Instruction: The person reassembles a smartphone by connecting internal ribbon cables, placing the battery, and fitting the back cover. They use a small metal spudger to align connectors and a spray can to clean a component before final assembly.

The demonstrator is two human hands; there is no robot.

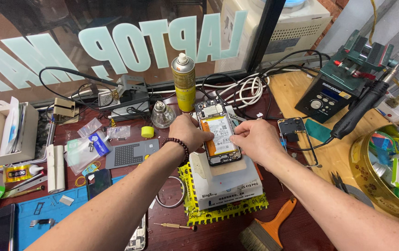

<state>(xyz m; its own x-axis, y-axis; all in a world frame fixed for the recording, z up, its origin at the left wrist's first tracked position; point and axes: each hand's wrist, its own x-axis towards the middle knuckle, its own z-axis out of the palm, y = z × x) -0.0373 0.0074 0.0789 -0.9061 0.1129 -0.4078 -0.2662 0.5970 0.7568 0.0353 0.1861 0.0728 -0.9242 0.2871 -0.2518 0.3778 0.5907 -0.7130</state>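
Observation:
An opened phone [218,135] with its back off lies on a white box-shaped heating pad [227,183], its white and orange battery showing. My left hand [187,131], with a dark bead bracelet at the wrist, presses on the phone's left edge. My right hand [255,139] holds the phone's right edge, fingertips on the battery's side. Both hands grip the phone between them.
A yellow spray can [183,81] and a glass bottle [162,115] stand behind the phone. A second phone frame [294,135] lies to the right, near a dark soldering station [327,95]. A brush [267,230], screwdriver [176,226], blue mat [46,214] and grey perforated plate [129,154] lie nearer.

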